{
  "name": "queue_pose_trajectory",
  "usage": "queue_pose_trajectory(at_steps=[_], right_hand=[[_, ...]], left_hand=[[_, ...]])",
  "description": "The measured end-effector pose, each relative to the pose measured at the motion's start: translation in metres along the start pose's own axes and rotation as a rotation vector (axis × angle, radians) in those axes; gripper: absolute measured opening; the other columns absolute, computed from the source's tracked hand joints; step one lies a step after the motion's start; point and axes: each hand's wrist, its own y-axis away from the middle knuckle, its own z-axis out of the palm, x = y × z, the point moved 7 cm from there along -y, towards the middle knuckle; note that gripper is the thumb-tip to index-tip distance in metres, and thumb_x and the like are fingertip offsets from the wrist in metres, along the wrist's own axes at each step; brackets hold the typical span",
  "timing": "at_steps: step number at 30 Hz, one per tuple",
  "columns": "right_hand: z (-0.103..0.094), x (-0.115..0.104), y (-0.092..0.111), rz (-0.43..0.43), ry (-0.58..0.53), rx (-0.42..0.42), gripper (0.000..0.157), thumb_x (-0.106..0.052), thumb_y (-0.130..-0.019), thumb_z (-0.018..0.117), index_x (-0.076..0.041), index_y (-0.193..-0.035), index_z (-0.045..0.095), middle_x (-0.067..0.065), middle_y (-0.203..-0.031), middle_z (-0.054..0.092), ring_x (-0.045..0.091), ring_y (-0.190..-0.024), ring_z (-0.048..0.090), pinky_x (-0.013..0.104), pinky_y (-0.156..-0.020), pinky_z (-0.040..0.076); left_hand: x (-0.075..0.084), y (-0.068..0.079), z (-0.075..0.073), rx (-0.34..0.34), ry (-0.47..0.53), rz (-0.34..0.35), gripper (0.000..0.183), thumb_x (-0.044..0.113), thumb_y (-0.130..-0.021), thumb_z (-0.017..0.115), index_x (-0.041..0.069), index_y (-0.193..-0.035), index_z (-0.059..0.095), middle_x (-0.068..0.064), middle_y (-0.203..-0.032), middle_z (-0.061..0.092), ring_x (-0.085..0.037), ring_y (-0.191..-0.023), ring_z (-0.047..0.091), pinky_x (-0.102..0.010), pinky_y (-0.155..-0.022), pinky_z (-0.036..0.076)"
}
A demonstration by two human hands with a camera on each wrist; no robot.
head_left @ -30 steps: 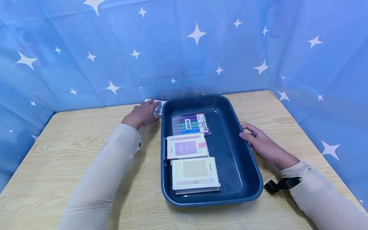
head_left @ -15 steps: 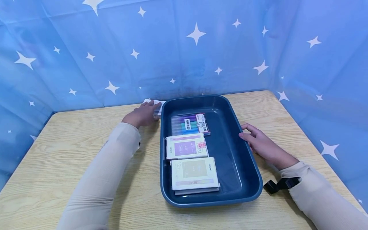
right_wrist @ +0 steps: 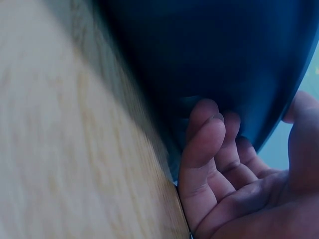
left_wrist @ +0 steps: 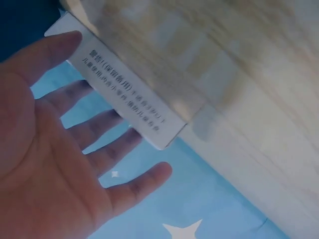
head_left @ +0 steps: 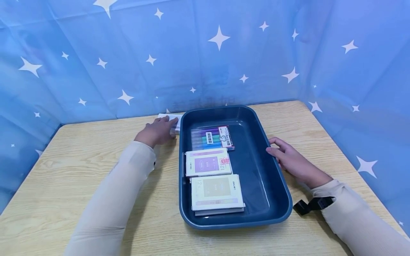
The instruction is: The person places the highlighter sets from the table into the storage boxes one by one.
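Note:
My left hand [head_left: 156, 132] reaches to a small white box [head_left: 179, 123] behind the left side of the dark blue tray [head_left: 235, 224]. In the left wrist view its thumb lies over one end of the box's printed side [left_wrist: 124, 92], and the other fingers extend along the opposite edge, fairly straight. My right hand [head_left: 293, 161] holds the tray's right rim, thumb at the edge. Curled fingers [right_wrist: 202, 144] rest under that rim against the outer wall in the right wrist view. Inside the tray lie a clear pack of coloured pens [head_left: 209, 138], a purple-printed box [head_left: 208, 163] and a yellow-printed box [head_left: 217, 193].
The tray stands on a wood-grain table [head_left: 80, 170]. A blue curtain with white stars [head_left: 144, 42] hangs along the back and sides. The right half of the tray's floor [head_left: 251, 167] shows bare.
My left hand and the white box have shifted slightly toward me and a little left. The right hand, the tray and its contents stay put.

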Motion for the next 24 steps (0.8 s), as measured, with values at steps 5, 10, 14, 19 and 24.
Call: queue_pose_trajectory(at_steps=[5,10,14,19,24], right_hand=[[-0.001,0.002,0.000,0.010,0.000,-0.004,0.035,-0.042,-0.106,0.043,-0.014,-0.127,0.045,-0.007,-0.068,0.057,0.011,-0.054,0.049,0.028,-0.055,0.046],[-0.002,0.003,-0.001,0.013,0.010,-0.004,0.036,-0.044,-0.106,0.043,-0.015,-0.127,0.045,-0.008,-0.067,0.054,0.012,-0.054,0.048,0.028,-0.055,0.046],[-0.001,0.003,-0.001,0.014,0.008,-0.006,0.035,-0.044,-0.106,0.044,-0.016,-0.127,0.045,-0.008,-0.068,0.055,0.011,-0.054,0.048,0.027,-0.055,0.046],[-0.001,0.002,-0.001,0.015,0.012,-0.004,0.035,-0.044,-0.106,0.044,-0.016,-0.127,0.046,-0.007,-0.068,0.056,0.012,-0.054,0.048,0.028,-0.055,0.045],[-0.001,0.002,-0.001,0.018,0.013,-0.005,0.036,-0.045,-0.106,0.044,-0.016,-0.127,0.046,-0.007,-0.071,0.059,0.012,-0.056,0.051,0.028,-0.056,0.047]], left_hand=[[0.002,0.011,0.000,0.042,-0.096,-0.011,0.065,0.032,-0.100,0.057,0.023,-0.159,0.029,-0.019,-0.158,0.035,-0.045,-0.145,0.030,-0.069,-0.115,0.024],[0.002,0.022,0.003,0.075,-0.144,-0.029,0.065,0.032,-0.098,0.061,0.022,-0.157,0.035,-0.022,-0.152,0.042,-0.046,-0.139,0.036,-0.070,-0.112,0.027],[0.001,0.030,0.004,0.096,-0.161,-0.037,0.067,0.033,-0.096,0.064,0.020,-0.156,0.037,-0.024,-0.150,0.043,-0.046,-0.136,0.039,-0.070,-0.110,0.029],[-0.001,0.039,0.004,0.119,-0.172,-0.044,0.067,0.034,-0.094,0.067,0.018,-0.154,0.041,-0.026,-0.148,0.044,-0.046,-0.132,0.042,-0.070,-0.107,0.032],[-0.003,0.047,0.004,0.126,-0.185,-0.046,0.065,0.035,-0.094,0.067,0.017,-0.152,0.044,-0.027,-0.146,0.046,-0.046,-0.130,0.044,-0.071,-0.107,0.032]])
